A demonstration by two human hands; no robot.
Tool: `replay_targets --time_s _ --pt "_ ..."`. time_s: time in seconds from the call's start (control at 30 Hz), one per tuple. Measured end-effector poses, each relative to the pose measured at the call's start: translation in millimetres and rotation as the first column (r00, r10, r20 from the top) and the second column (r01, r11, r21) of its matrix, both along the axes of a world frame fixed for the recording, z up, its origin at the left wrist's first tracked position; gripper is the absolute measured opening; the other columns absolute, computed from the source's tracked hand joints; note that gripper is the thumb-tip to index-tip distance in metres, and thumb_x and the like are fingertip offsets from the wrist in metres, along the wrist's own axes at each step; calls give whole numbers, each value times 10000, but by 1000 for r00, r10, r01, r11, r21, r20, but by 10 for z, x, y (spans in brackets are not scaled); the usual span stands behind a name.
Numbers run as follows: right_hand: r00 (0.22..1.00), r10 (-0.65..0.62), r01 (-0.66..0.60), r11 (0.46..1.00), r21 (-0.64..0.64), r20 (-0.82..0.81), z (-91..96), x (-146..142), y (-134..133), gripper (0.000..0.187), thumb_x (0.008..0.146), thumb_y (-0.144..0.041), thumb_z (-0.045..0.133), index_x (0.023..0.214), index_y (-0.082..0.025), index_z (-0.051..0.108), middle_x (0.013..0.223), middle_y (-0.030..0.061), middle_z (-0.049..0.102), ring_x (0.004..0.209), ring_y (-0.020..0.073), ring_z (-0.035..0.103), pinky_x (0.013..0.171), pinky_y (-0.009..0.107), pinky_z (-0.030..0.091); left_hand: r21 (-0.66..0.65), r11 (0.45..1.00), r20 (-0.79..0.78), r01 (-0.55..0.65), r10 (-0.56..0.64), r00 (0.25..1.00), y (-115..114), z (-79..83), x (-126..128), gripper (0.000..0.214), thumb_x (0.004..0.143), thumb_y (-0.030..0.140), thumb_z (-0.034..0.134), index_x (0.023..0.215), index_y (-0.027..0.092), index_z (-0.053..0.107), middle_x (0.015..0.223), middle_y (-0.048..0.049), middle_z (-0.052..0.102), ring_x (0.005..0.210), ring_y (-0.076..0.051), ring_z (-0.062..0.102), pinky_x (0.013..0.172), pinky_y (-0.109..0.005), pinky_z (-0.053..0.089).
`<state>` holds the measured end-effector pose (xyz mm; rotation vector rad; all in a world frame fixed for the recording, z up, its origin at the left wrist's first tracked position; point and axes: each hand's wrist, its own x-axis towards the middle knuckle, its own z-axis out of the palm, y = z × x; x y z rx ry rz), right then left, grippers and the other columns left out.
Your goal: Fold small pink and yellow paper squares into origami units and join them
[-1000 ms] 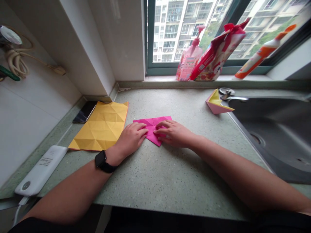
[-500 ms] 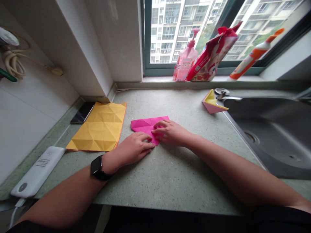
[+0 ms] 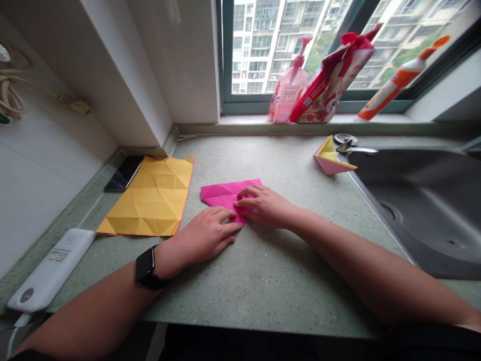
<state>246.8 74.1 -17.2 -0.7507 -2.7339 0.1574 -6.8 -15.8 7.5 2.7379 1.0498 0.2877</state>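
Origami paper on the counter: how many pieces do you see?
3: a creased yellow sheet on the left, a magenta sheet under the right hand, and a folded yellow-and-pink piece beside the sink.

Magenta sheet (image 3: 221, 194): matt paper, sharply creased.
Yellow sheet (image 3: 148, 200): matt paper, scored with fold lines.
Countertop (image 3: 263, 286): speckled stone, finely grainy.
Sink (image 3: 424, 210): dull stainless steel.
Power bank (image 3: 50, 265): smooth white plastic.
Phone (image 3: 124, 173): glossy glass.
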Motion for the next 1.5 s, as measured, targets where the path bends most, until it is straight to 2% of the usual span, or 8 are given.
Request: replay_targets --time_s 0.43,0.6,0.93,1.13,1.27,1.37,1.4,1.5 --pt "1000 15 -16 999 -50 -19 3 17 8 219 1033 -284 719 1213 -255 841 1267 121 762 1149 275 684 1049 471 567 122 968 -88 -219 230 969 8 56 -64 215 1074 294 634 1152 263 832 1196 -104 731 1087 -310 642 1007 -531 536" --pt "1000 4 -5 999 -48 -22 1 14 -6 213 1055 -312 699 1206 -264 841 1278 122 757 1142 277 683 1044 481 569 162 932 -44 -323 334 942 54 70 -153 236 1057 266 619 1007 243 848 1147 -120 734 1062 -311 645 1034 -555 513" --pt "1000 8 -7 999 -36 6 28 13 -2 222 1072 -329 684 1220 -255 832 1285 116 755 1135 264 689 1033 451 577 233 848 -152 -476 515 844 231 112 -334 286 1031 290 616 938 216 876 1099 -124 762 984 -308 676 950 -506 541" --pt "1000 19 -19 999 -35 2 31 14 9 217 1055 -314 708 1226 -270 834 1283 109 757 1164 267 685 1056 460 575 234 828 -111 -509 543 832 276 77 -400 296 1015 258 606 864 197 854 1041 -124 781 937 -312 687 897 -496 544" --pt "1000 13 -13 999 -36 10 29 19 9 237 1058 -325 703 1245 -265 837 1301 125 753 1156 275 691 1050 473 581 308 801 16 -514 535 844 266 93 -368 262 1032 276 602 944 186 832 1175 -155 776 1084 -351 677 1002 -551 537" --pt "1000 16 -16 999 -38 2 21 28 17 242 1051 -328 712 1250 -282 841 1311 125 753 1169 281 690 1053 485 581 288 861 101 -420 409 907 207 137 -268 222 1053 288 597 1111 198 792 1251 -140 756 1146 -334 669 1038 -525 548" --pt "1000 19 -19 999 -39 -3 19 32 21 243 1047 -324 716 1252 -289 841 1308 122 755 1170 280 690 1053 484 580 291 860 118 -419 403 908 179 149 -233 213 1056 292 600 1144 197 770 1267 -140 747 1152 -334 670 1038 -522 553" --pt "1000 26 -27 999 -38 -13 16 36 33 247 1043 -311 724 1261 -298 839 1292 114 763 1148 271 695 1040 476 579 372 801 163 -470 442 882 110 154 -166 275 1059 305 604 1275 165 701 1416 -204 670 1287 -395 622 1110 -581 525"
